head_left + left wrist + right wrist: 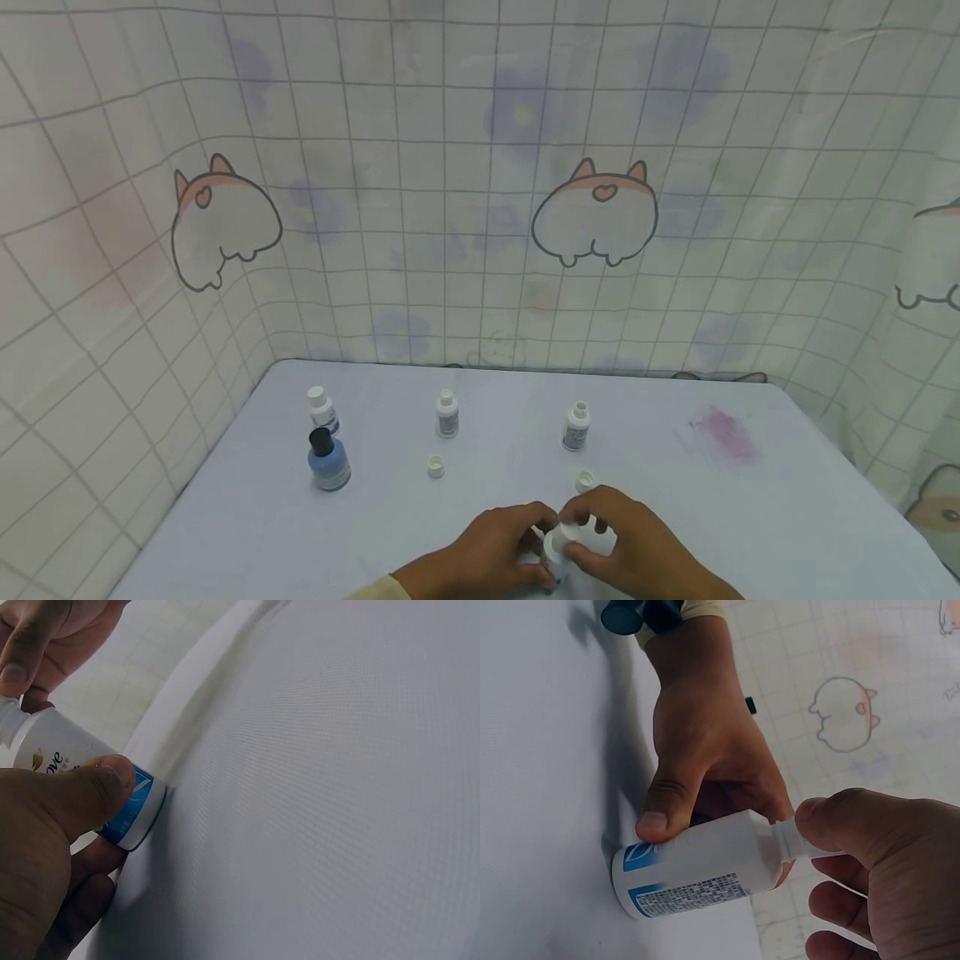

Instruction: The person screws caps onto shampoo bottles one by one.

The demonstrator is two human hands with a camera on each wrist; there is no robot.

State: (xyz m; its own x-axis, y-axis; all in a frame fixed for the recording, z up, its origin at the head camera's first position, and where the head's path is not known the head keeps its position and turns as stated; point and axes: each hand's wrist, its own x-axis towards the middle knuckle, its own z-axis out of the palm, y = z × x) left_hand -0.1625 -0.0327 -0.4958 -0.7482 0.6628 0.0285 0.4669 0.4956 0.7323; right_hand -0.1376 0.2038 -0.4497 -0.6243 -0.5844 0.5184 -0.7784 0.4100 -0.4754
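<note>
Near the front of the table, a white bottle with a blue band [697,870] stands upright on its base. My left hand [487,546] grips its lower body, thumb on one side and fingers on the other. At the neck, thumb and fingers of my right hand [637,542] pinch a white cap [568,533], partly hidden by the fingers. In the left wrist view, dark lettering shows on the bottle [64,742] above the left thumb. Just beyond the right hand lies a loose white cap [585,481].
Farther back stand two small white bottles with bare necks, one in the middle [447,418] and one to the right [576,428]. Another loose cap [436,467] lies before the middle one. At left are a capped white bottle [322,410] and a blue bottle [329,467] with a black cap.
</note>
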